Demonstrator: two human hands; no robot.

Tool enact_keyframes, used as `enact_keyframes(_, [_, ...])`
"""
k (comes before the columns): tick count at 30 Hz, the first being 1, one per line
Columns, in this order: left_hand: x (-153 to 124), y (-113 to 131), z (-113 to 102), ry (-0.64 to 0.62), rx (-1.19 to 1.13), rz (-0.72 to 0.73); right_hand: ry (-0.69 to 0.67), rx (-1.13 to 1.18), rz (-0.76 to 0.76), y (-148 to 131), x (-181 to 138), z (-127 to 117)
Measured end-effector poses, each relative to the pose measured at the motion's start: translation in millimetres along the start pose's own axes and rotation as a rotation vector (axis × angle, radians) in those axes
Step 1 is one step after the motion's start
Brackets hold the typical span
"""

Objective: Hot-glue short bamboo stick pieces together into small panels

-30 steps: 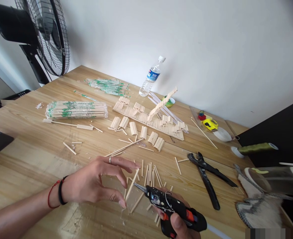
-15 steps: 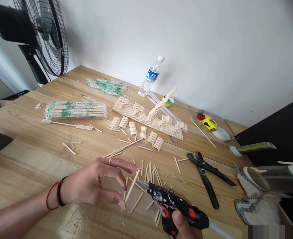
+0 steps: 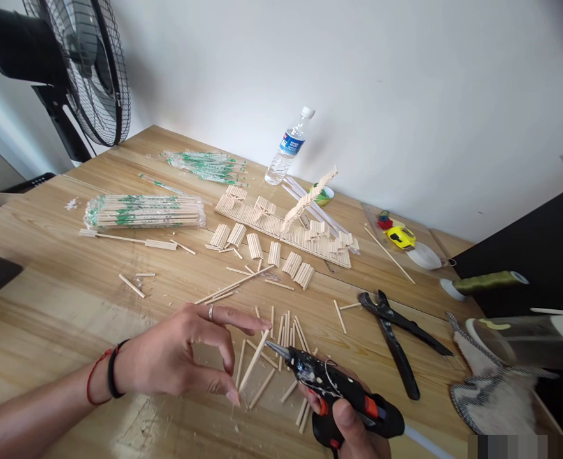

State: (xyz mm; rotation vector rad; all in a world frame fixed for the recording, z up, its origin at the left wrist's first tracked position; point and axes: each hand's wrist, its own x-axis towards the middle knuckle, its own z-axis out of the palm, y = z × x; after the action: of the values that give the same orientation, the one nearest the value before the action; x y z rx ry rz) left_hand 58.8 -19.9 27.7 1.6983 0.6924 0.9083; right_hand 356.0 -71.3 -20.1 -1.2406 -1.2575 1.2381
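A short wooden stick (image 3: 254,361) is held by its two ends between the thumb and a finger of my left hand (image 3: 185,354). My right hand (image 3: 352,424) is wrapped round a black and orange hot glue gun (image 3: 331,382), a glue stick poking from its back. The gun's metal nozzle points left, close to the upper part of the held stick; whether it touches I cannot tell. Under both hands lie several loose cut sticks (image 3: 288,335). Beyond them are small panels of joined sticks (image 3: 255,246) and a long stick-built base (image 3: 281,226) with a slanting piece on it.
Black cutters (image 3: 391,338) lie right of the glue gun. Packs of sticks (image 3: 145,211) rest at the left, with a water bottle (image 3: 287,150) by the wall. A yellow tape measure (image 3: 401,238), a thread spool (image 3: 486,284) and a fan (image 3: 90,70) stand around the edges.
The glue gun's nozzle has shifted slightly up along the held stick. My left hand keeps its hold, almost still.
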Motion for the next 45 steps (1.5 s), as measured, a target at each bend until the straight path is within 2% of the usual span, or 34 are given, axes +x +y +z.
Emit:
enact_keyframes(13, [0, 3, 2, 0.001, -0.008, -0.001, 0.004, -0.022, 0.043, -2, 3, -2])
enact_keyframes(20, [0, 3, 2, -0.001, -0.007, 0.000, 0.010, -0.083, 0.007, -11, 8, 2])
enact_keyframes(24, [0, 0, -1, -0.003, 0.002, 0.002, -0.058, -0.080, -0.070, -24, 18, 5])
enact_keyframes(28, [0, -3, -8, 0.012, 0.060, -0.006, -0.035, -0.048, -0.119, -35, 32, 2])
enact_keyframes(30, [0, -5, -14, 0.032, 0.097, -0.005, -0.017, -0.161, -0.135, -39, 42, -5])
enact_keyframes(33, [0, -8, -23, 0.072, 0.151, 0.007, 0.018, -0.561, -0.110, -41, 57, -23])
enact_keyframes(36, [1, -11, -30, 0.095, 0.188, 0.003, 0.068, -0.875, -0.162, -38, 68, -44])
enact_keyframes(40, [2, -11, -32, 0.101, 0.216, -0.007, 0.085, -1.035, -0.170, -26, 75, -72])
enact_keyframes(45, [2, -13, -30, 0.098, 0.218, 0.016, 0.027, -1.078, -0.140, -13, 80, -99])
